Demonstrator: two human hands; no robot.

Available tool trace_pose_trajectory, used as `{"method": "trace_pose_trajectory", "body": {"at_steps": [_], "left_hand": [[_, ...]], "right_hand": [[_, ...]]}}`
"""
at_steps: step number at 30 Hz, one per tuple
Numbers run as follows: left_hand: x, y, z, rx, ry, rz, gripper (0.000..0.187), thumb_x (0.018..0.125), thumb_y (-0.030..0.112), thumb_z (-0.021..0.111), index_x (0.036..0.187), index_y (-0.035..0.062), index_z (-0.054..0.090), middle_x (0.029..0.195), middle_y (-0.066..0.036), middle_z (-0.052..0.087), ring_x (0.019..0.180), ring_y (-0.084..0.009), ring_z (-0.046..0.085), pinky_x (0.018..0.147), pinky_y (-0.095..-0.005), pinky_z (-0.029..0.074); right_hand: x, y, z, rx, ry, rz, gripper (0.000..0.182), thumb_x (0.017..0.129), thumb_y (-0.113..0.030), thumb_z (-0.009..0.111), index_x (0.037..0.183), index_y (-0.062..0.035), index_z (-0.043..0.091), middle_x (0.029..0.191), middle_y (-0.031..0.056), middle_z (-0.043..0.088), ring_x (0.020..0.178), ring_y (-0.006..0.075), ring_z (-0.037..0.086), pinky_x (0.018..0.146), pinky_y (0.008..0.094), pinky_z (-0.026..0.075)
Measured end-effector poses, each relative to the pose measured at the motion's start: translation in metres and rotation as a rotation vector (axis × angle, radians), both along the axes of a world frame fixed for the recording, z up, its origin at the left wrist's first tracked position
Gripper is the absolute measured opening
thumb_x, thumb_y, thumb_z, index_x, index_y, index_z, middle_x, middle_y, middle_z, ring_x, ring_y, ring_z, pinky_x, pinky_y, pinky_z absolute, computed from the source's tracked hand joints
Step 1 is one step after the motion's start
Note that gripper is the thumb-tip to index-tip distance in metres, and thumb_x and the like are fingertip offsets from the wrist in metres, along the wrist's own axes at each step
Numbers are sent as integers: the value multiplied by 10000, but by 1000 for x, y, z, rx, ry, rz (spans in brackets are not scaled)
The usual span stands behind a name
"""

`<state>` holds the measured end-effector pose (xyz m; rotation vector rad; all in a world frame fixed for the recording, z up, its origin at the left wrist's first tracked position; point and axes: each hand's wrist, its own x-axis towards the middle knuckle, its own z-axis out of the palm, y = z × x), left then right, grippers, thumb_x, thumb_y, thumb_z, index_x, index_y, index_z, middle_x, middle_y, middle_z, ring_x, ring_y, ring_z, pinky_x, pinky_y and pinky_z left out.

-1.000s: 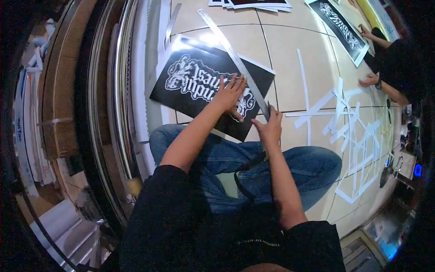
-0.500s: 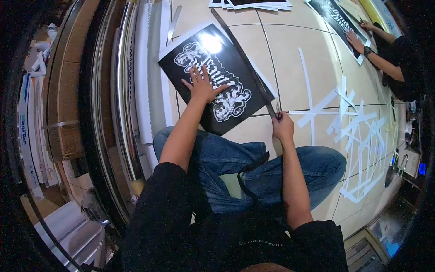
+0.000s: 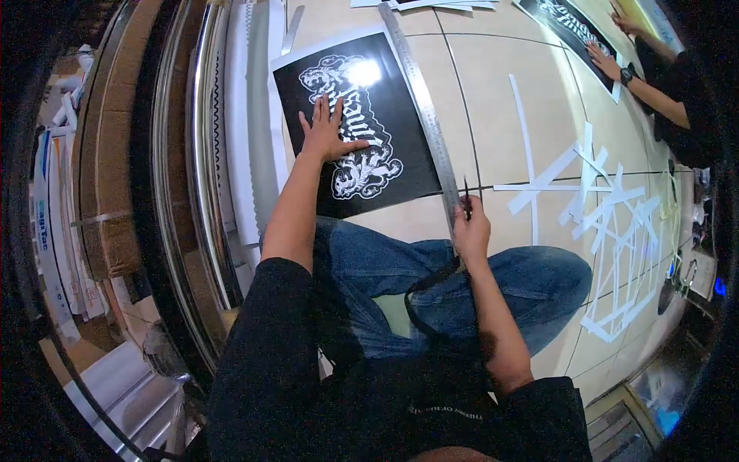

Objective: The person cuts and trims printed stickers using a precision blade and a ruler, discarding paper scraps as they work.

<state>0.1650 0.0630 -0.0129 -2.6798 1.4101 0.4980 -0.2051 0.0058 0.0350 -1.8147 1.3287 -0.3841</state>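
Observation:
My left hand (image 3: 327, 137) lies with fingers spread on a glossy black print (image 3: 408, 146), over its white ornate lettering and figures. The print rests on the tiled floor before my crossed legs, with a white margin at its far edge. Along the print's right side runs a long metal ruler (image 3: 422, 92). At its near end, my right hand (image 3: 471, 231) is closed on the ruler. A thin, dark, pointed tool (image 3: 467, 202), seemingly a craft knife, sticks up from the same hand. My fingers partly hide it.
Cut white strips (image 3: 593, 189) lie piled on the floor to the right. A co-worker's hands (image 3: 604, 61) are at another black print (image 3: 566, 27), far right. More prints (image 3: 439, 4) lie at the top edge. Rolls and long boxes (image 3: 112, 154) line the left side.
The print has turned to lie straighter, and my left hand has shifted slightly left and away from me. The ruler has turned with it and now shows its silver marked face.

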Motion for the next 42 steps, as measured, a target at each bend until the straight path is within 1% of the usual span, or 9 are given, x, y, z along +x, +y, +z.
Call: {"method": "trace_pose_trajectory", "body": {"at_steps": [7,15,17,18,21,24,28,39,42], "left_hand": [[1,1,-8,-47,-16,-8,1387,574,917,617,1607,155,91,1661,-197,10,1543,-327,-18,1164,-672,-28],[5,-1,-20,-109,-11,42,1418,536,928,620,1605,139,126,1659,-204,1,1542,-330,-25,1146,-694,-55],[4,-1,-20,-125,-5,52,1239,679,857,594,1589,113,201,1657,-211,35,1541,-334,-5,1137,-710,-52],[5,-5,-23,-122,-2,54,1239,679,857,594,1589,113,201,1657,-211,35,1541,-334,-5,1137,-710,-52],[-12,-29,-16,-250,-152,87,830,924,629,481,1515,57,366,1640,-197,145,1536,-334,60,1143,-710,-29],[-31,-55,-31,-526,-70,-161,898,904,675,499,1556,104,262,1642,-170,156,1522,-360,126,1158,-694,28],[-48,-70,-43,-296,-74,-264,998,859,764,478,1578,120,224,1660,-131,135,1534,-326,101,1158,-695,15],[-45,-65,-55,-339,-125,-326,1093,799,834,480,1586,128,206,1657,-115,156,1532,-329,103,1161,-688,0],[-41,-64,-63,-437,-154,-343,1037,790,877,423,1585,236,238,1635,-99,226,1519,-306,159,1163,-698,40]], "right_hand": [[15,1,22,122,-71,-41,240,935,-132,612,1145,-15,610,959,218,695,890,400,675,776,449,522],[21,10,-53,163,71,46,272,930,-164,609,1152,-6,604,940,228,685,912,424,664,800,488,512],[21,11,-60,-222,-11,117,291,926,-181,626,1152,0,607,891,200,665,868,412,657,795,468,519],[24,10,-55,-219,-8,119,291,926,-181,626,1152,0,607,891,200,665,868,412,657,795,468,519],[29,0,-36,-244,-68,94,301,903,-225,681,1086,2,607,864,171,645,833,383,651,767,451,521],[32,-14,-26,74,171,71,348,855,-305,759,947,-24,576,779,149,647,740,362,657,665,471,508],[32,-22,-36,4,247,166,349,854,-325,761,931,-37,580,736,157,654,705,382,663,632,485,507],[30,-20,-53,193,170,50,318,904,-318,722,907,-33,582,759,153,704,709,364,700,637,449,533],[30,-16,-56,159,259,72,358,904,-358,720,908,-32,571,737,143,696,702,358,698,629,446,531]]}}
